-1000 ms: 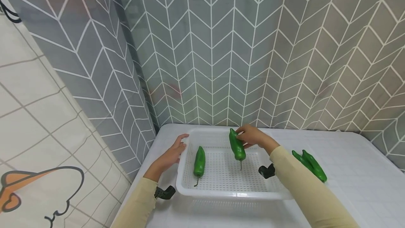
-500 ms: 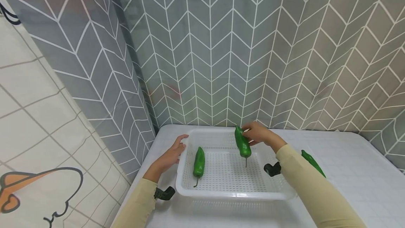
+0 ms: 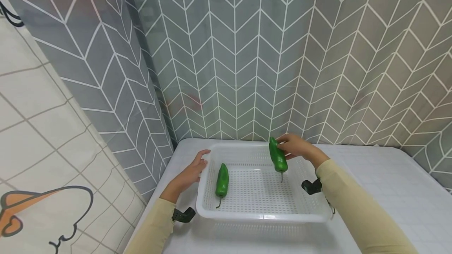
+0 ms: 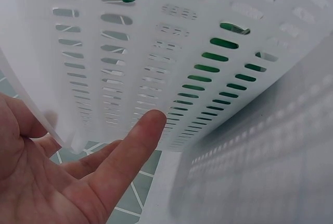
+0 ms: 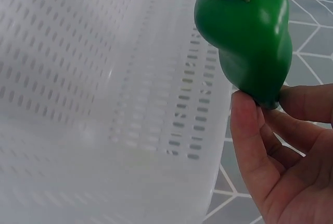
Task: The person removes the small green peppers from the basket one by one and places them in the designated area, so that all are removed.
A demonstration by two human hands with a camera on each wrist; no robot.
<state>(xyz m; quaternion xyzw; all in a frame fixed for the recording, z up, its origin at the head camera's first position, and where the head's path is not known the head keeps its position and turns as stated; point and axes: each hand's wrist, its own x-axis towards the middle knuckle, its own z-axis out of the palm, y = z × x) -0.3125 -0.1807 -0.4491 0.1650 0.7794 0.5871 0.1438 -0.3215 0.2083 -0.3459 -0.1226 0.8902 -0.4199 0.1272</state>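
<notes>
My right hand (image 3: 294, 146) pinches a long green pepper (image 3: 278, 155) near its pointed end, above the far right part of a white plastic basket (image 3: 263, 218). The pepper's stem points down toward me in the head view. Up close in the right wrist view, thumb and fingers hold the narrow tip of the pepper (image 5: 244, 31). Inside the basket on the left lies a second green pepper (image 3: 222, 181). My left hand (image 3: 190, 171) holds the basket's left rim, one finger (image 4: 140, 146) stretched along the slotted outer wall, others partly hidden behind the rim.
The basket stands on a white-covered table (image 3: 385, 183). A grey patterned curtain (image 3: 247, 69) hangs behind and to the left. A thin stem (image 3: 332, 209) shows beside the right sleeve, which hides what lies behind it. Black cameras (image 3: 185, 215) sit on both wrists.
My right hand has moved rightward and slightly away with the pepper. Its sleeve now covers the peppers seen earlier on the table at right. The left hand stays put.
</notes>
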